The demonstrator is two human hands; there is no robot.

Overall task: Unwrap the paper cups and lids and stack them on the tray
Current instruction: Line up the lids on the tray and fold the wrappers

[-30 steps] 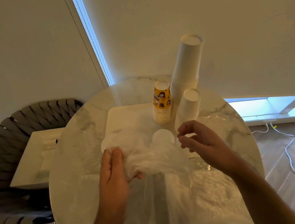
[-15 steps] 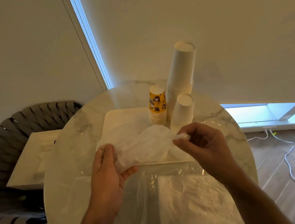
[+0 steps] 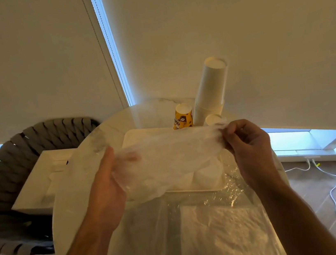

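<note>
Both hands up over the round marble counter [image 3: 80, 183], well apart; a thin clear plastic wrapper [image 3: 171, 155] stretched between them; left hand [image 3: 108, 187] holds its end with thumb under the film and straight fingers behind it; right hand [image 3: 250, 148] pinches the other end between curled fingers and thumb; neither hand free.

Beneath the film, on the pale rectangular tray [image 3: 133, 135], several flat white round lids [image 3: 207, 173] lie loose near the front edge; whether any are still inside the wrapper, cannot tell through the haze. At the tray's far side, upside down: a yellow printed paper cup stack [image 3: 183, 116], a tall white paper cup stack [image 3: 211, 91], a short white cup [image 3: 213, 119] just beside it.

Nearer the person: more crinkled clear film [image 3: 232, 191] and a white wrapped packet [image 3: 226, 240] on the counter; a woven dark chair [image 3: 16, 161] to the left.

Judgement: step in hand is freeing the lids from their wrap. Best done by drawing the film toward the person, low and slow, clear of the tall stack, which looks easy to topple; then set the film aside off the tray and gather the lids into one pile.
</note>
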